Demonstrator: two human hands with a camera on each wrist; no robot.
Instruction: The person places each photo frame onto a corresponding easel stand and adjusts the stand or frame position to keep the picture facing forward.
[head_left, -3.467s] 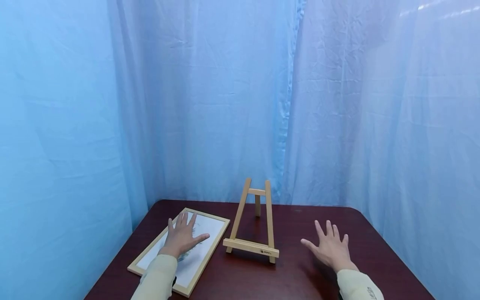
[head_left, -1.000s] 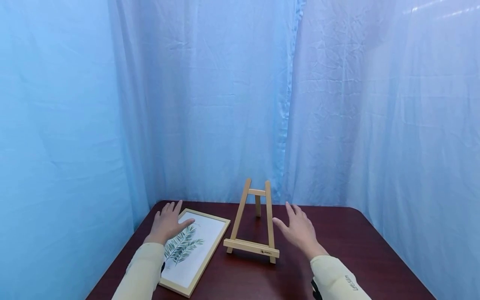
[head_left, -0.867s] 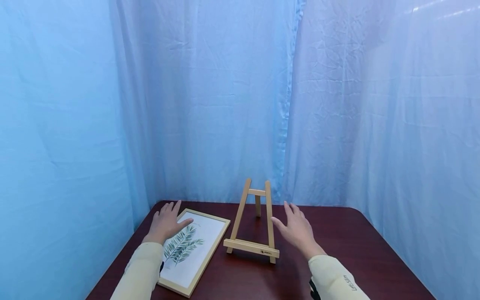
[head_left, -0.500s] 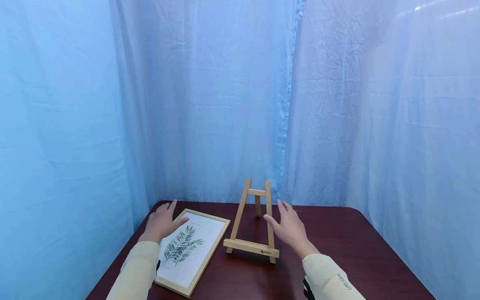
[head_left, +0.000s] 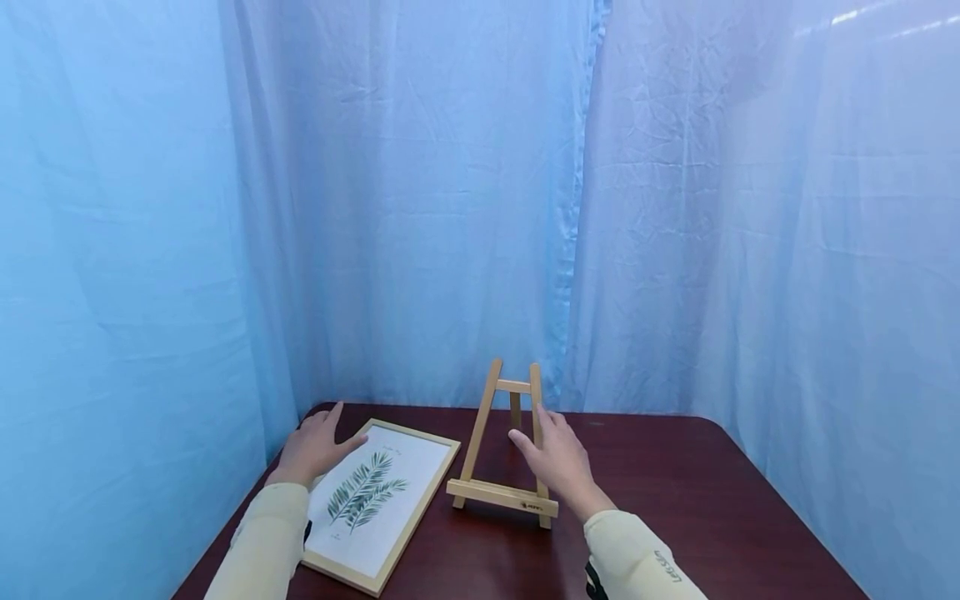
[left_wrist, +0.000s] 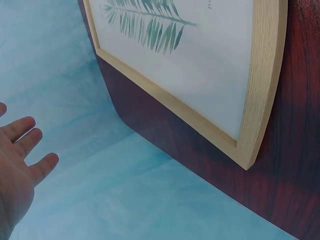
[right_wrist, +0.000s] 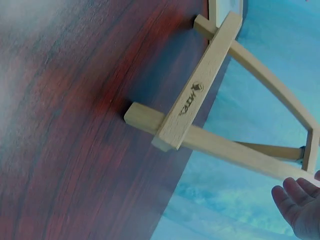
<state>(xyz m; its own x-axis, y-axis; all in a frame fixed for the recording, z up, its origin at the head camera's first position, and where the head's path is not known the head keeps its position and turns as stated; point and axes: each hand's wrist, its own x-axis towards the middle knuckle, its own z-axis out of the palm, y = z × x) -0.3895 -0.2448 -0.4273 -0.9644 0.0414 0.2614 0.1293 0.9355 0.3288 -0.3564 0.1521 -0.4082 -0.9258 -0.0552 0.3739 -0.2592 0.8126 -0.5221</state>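
Observation:
A small wooden easel [head_left: 501, 493] stands on the table with its front ledge toward me. To its left lies a picture frame [head_left: 420, 504] of pale wood, holding a print of green fern-like leaves. My left hand [head_left: 309, 450] hovers by the frame's left edge, fingers extended and thumb spread; the left wrist view shows its fingers [left_wrist: 30, 140] apart from the frame. My right hand [head_left: 561, 458], fingers loosely extended, is beside the easel's right leg and partly covers it. In the right wrist view, its fingertips are close to that leg [right_wrist: 235, 155]; contact cannot be told.
The dark red-brown table [head_left: 675, 492] has rounded far corners. Light blue curtains [head_left: 450, 208] hang behind it and along both sides. The frame's near edge lies close to the bottom of the head view.
My right hand has moved left from the table's right side to the easel's right leg. My left hand has shifted left from above the print to the frame's left edge. Easel and frame stay put.

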